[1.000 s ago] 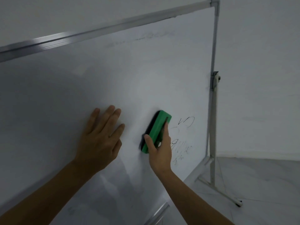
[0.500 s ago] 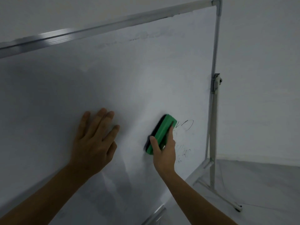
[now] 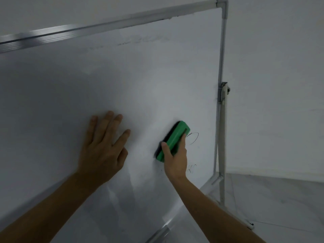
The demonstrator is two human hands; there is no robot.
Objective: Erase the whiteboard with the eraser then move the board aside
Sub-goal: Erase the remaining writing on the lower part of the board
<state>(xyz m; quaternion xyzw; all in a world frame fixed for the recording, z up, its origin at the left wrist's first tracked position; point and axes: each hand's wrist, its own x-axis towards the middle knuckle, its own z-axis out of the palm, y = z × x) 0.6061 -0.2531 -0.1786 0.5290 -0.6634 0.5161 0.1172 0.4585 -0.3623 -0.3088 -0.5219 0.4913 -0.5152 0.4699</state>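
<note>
Whiteboard (image 3: pixel 140 76): big one on a metal stand, takes up most of the view, tilted a bit from where I'm looking; mostly wiped, pretty dim in here.
Eraser (image 3: pixel 173 140): green with a dark felt side, pressed flat on the board low and right of center, slanted.
Right hand (image 3: pixel 175 158): gripping the eraser from below, thumb on the left edge, fingers wrapped round the right one.
Left hand (image 3: pixel 103 148): flat on the board left of the eraser, fingers straight and spread, holding nothing.
Marks: black loop (image 3: pixel 192 137) just right of the eraser, scribbles (image 3: pixel 192 168) lower down beside the right wrist, faint smudges (image 3: pixel 145 40) near the top edge.
Stand (image 3: pixel 221 137): gray post at the board's right edge.
Floor (image 3: pixel 280 207): pale tile, bottom right.
</note>
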